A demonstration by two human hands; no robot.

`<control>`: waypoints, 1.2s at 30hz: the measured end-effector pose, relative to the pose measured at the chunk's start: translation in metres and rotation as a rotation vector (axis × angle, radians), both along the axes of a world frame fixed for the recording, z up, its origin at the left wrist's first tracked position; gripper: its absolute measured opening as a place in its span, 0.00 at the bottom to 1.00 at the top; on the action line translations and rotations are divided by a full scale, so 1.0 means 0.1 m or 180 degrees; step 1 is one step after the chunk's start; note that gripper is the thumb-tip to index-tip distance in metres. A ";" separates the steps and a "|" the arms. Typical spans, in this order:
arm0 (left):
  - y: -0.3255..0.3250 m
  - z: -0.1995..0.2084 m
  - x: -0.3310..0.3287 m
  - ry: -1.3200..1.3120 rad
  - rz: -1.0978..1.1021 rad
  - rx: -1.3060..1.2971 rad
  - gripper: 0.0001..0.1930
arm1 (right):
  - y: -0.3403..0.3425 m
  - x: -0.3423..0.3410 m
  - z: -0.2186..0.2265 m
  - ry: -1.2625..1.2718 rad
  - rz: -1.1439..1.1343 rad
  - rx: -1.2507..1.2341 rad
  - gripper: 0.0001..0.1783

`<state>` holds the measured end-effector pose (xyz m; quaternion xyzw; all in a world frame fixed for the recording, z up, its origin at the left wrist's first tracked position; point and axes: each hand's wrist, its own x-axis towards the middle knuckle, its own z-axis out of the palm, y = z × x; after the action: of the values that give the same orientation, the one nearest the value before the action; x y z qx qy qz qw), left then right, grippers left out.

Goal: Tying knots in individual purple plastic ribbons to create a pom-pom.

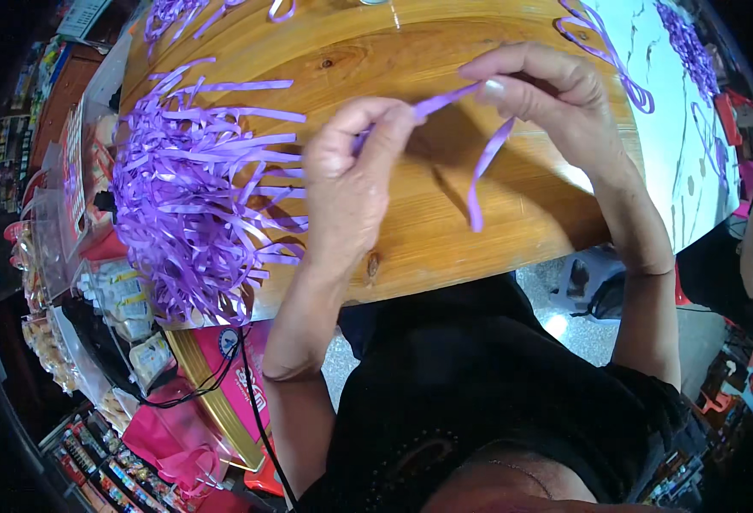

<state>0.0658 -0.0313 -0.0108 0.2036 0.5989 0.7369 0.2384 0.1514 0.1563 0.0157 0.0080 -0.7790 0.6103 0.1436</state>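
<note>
A purple ribbon stretches between my two hands above the wooden table. My left hand pinches one part of it between thumb and bent forefinger. At the other side my right hand grips it between thumb and fingertips, and a loose end dangles below those fingers. Left of my left hand lies a big heap of purple ribbons, many of their ends pointing toward that hand. The part of the ribbon inside my left fist is hidden.
The wooden tabletop has a curved near edge at my body. Looped purple ribbons lie at its far right, beside a white marbled surface. More ribbons lie far left. Another person's arm shows at the right rim.
</note>
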 end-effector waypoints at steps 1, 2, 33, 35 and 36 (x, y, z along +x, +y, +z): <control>-0.07 0.07 -0.01 0.0004 0.0002 -0.0008 0.06 | 0.05 0.02 -0.03 0.0004 0.0002 -0.0008 0.09; -0.14 0.12 -0.04 0.0257 0.0305 -0.0540 0.05 | 0.13 0.04 -0.10 -0.0114 -0.0127 -0.0126 0.09; 0.13 -0.17 -0.07 0.0664 0.0176 -0.0166 0.03 | 0.18 -0.13 -0.09 0.1389 -0.0219 0.2113 0.16; 0.12 -0.17 -0.06 0.0676 0.0176 -0.0221 0.04 | 0.09 -0.13 -0.07 0.1494 -0.0198 0.2466 0.17; 0.12 -0.16 -0.05 0.0438 0.0175 -0.0081 0.04 | 0.06 -0.14 -0.06 0.1601 -0.0167 0.2816 0.18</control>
<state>0.0606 -0.0190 -0.0263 0.2342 0.6285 0.7198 0.1790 0.1371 0.1622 0.0092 0.1952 -0.9041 0.1974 0.3249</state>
